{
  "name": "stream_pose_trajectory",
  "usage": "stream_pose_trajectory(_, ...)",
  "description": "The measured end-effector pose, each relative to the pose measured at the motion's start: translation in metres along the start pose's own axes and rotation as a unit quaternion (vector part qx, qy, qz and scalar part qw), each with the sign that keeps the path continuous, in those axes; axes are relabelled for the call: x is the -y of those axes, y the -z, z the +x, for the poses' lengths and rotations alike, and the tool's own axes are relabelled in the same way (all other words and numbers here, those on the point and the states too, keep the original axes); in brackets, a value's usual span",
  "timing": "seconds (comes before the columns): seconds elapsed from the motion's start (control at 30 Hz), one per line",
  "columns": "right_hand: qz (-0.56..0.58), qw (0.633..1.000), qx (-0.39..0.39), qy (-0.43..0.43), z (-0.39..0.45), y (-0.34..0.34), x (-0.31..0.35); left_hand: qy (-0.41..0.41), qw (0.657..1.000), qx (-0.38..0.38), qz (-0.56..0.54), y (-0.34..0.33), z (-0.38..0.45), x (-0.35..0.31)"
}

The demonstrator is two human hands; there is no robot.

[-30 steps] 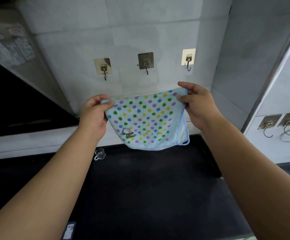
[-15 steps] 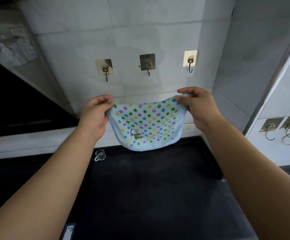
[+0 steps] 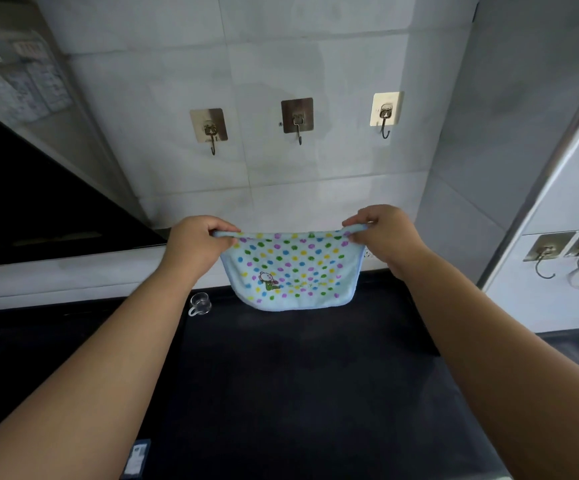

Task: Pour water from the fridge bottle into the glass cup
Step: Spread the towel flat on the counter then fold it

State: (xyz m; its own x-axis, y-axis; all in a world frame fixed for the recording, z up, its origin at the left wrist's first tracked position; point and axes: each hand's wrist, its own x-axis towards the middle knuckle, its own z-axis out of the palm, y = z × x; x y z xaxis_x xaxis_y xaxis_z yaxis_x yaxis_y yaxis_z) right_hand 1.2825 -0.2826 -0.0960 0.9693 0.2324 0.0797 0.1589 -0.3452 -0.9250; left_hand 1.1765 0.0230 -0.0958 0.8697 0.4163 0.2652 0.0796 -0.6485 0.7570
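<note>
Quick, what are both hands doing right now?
Left hand: pinching the left top corner of the light-blue cloth with coloured polka dots.
Right hand: pinching the cloth's right top corner.

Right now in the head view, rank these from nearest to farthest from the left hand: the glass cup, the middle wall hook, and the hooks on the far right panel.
From the left hand:
1. Glass cup, just below it on the dark counter.
2. Middle wall hook, up and to the right on the tiles.
3. Hooks on the right panel, far across, beyond the right hand.
</note>
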Motion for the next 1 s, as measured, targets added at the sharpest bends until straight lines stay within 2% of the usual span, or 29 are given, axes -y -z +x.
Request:
stream_pose_trajectory(0.17, -0.027, 0.999, -0.011, -0.024, 0.000, -0.007, -0.015, -0.029, 0.997, -0.016, 0.075, -0.005, -0.003, 0.014)
stream_pose_trajectory(0.3, -0.075, 0.997, -0.002, -0.015, 0.001, -0.012, -0.029, -0.013, 0.988, 0.058, 0.141, -0.010, -0.005, 0.026)
stream_pose_trajectory(0.5, -0.154, 0.986, 0.042, -0.044, -0.001, -0.023, -0.060, 0.139, 0.983, 0.116, 0.036, -0.031, -0.017, 0.041)
stream_pose_trajectory(0.63, -0.149, 0.982, 0.061, -0.095, -0.003, -0.031, -0.075, 0.162, 0.980, 0.114, 0.023, -0.048, -0.025, 0.049)
stream_pose_trajectory(0.7, -0.099, 0.987, 0.061, -0.115, -0.005, -0.034, -0.081, 0.159, 0.982, 0.106, 0.004, -0.053, -0.027, 0.054)
stream_pose_trajectory(0.77, -0.072, 0.993, 0.037, -0.091, -0.006, -0.036, -0.086, 0.137, 0.987, 0.084, -0.012, -0.056, -0.027, 0.059)
stream_pose_trajectory(0.9, -0.077, 0.995, -0.009, -0.062, -0.018, -0.038, -0.091, 0.078, 0.996, 0.034, 0.036, -0.061, -0.041, 0.065)
stream_pose_trajectory(1.0, -0.097, 0.993, 0.003, -0.067, -0.039, -0.043, -0.110, 0.080, 0.995, 0.044, 0.047, -0.070, -0.068, 0.079)
